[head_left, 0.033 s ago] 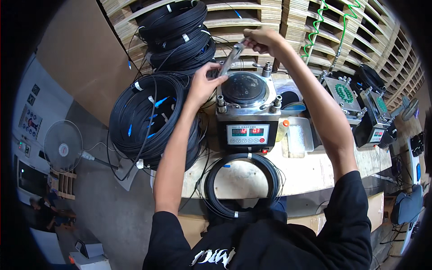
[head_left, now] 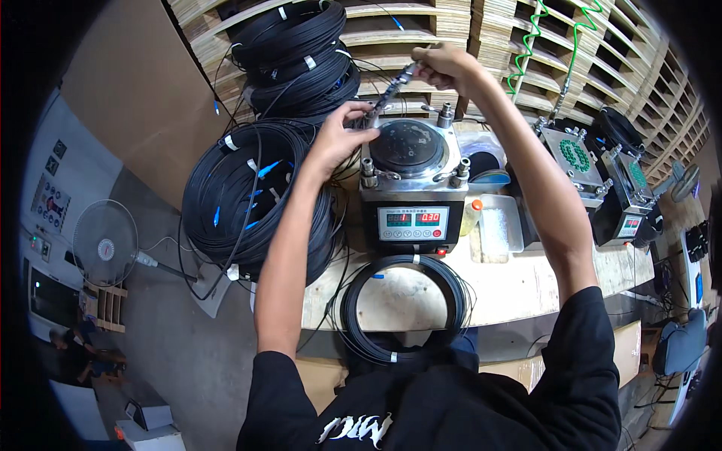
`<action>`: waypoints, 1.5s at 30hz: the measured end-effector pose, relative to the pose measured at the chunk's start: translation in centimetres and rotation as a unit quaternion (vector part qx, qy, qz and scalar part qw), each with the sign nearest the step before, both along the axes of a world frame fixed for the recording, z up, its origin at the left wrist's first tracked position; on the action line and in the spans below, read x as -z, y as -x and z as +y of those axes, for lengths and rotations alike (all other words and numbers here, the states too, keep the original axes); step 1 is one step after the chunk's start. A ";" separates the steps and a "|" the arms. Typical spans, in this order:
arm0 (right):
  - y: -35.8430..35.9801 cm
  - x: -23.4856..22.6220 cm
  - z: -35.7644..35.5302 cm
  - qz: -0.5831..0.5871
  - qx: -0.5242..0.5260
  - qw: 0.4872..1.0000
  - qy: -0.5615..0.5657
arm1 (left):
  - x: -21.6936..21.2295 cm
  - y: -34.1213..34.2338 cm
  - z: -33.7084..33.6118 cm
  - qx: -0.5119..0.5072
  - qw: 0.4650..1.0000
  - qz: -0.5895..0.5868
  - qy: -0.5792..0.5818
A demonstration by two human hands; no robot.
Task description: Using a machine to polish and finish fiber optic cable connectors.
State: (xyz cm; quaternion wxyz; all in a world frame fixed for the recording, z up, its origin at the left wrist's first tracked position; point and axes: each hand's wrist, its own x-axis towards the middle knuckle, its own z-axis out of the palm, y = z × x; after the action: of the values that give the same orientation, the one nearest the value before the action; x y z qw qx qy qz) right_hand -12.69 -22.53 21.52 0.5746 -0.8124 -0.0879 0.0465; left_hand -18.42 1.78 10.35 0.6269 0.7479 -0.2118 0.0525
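Observation:
A metal plate (head_left: 391, 92), tilted steeply and seen nearly edge-on, is held over the far left edge of a benchtop polishing machine (head_left: 414, 188). My right hand (head_left: 445, 65) pinches its raised upper end. Against the lower end, my left hand (head_left: 340, 141) closes with thumb and fingers, beside the machine's round black pad (head_left: 408, 146). Small parts seem to line the plate, too blurred to name. Corner posts with knobs stand around the pad, and a lit digital panel (head_left: 413, 223) faces me. In front of the machine lies a coil of black cable (head_left: 350, 319).
Stacked black cable coils (head_left: 199, 225) with blue connectors crowd the left side. A bottle with a red cap (head_left: 471, 214) and a clear plastic tray (head_left: 514, 224) sit right of the machine. Farther right are similar machines, one topped by a plate (head_left: 560, 154) with green parts.
The plate has turned, its pale blurred surface giving way to a darker, narrower edge. My hands have shifted only slightly. The panel's readout has changed.

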 end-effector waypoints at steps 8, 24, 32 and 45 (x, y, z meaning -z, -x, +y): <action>3.0 5.5 -6.3 -0.080 0.042 0.996 -0.004 | -0.3 -0.4 -1.3 0.066 0.966 0.118 0.221; 2.0 18.6 -7.7 -0.178 0.101 0.973 0.104 | 5.6 -2.5 -2.0 -0.008 0.986 0.134 0.103; 3.0 18.5 -7.5 -0.144 0.093 0.979 0.108 | 5.0 -2.2 -1.6 -0.018 0.994 0.105 -0.002; 2.4 18.6 -7.8 -0.150 0.053 0.976 0.146 | 2.7 -4.8 -0.7 0.025 0.945 0.090 -0.315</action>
State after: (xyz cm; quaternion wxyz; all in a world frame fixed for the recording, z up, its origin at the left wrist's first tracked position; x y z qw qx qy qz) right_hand -15.12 -30.31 2.96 0.4315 -0.8888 -0.1221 -0.0941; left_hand -13.62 1.04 7.68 0.3769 0.9033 -0.1791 -0.0999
